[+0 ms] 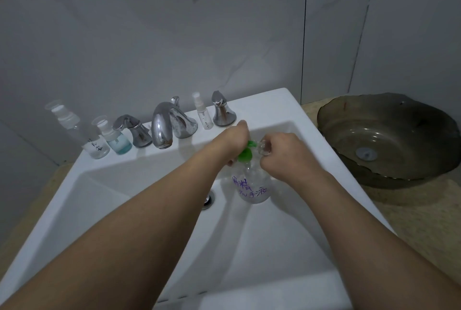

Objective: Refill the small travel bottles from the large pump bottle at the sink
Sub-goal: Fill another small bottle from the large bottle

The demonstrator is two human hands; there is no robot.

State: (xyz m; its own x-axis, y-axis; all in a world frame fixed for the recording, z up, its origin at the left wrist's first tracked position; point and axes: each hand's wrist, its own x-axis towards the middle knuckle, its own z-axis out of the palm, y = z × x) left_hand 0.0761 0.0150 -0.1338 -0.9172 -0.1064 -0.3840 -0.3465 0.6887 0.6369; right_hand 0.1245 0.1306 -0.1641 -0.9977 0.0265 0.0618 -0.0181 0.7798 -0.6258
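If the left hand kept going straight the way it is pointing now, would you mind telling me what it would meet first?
Probably the right-hand tap handle on the sink's back ledge; the left hand points up and away over the green pump. Depth is unclear, so it might pass beside it.

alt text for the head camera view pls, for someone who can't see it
Over a white sink, a person's left hand rests on the green pump of a large clear pump bottle while the right hand holds a small clear bottle at its spout. Three small travel bottles stand along the ledge by the chrome faucet.
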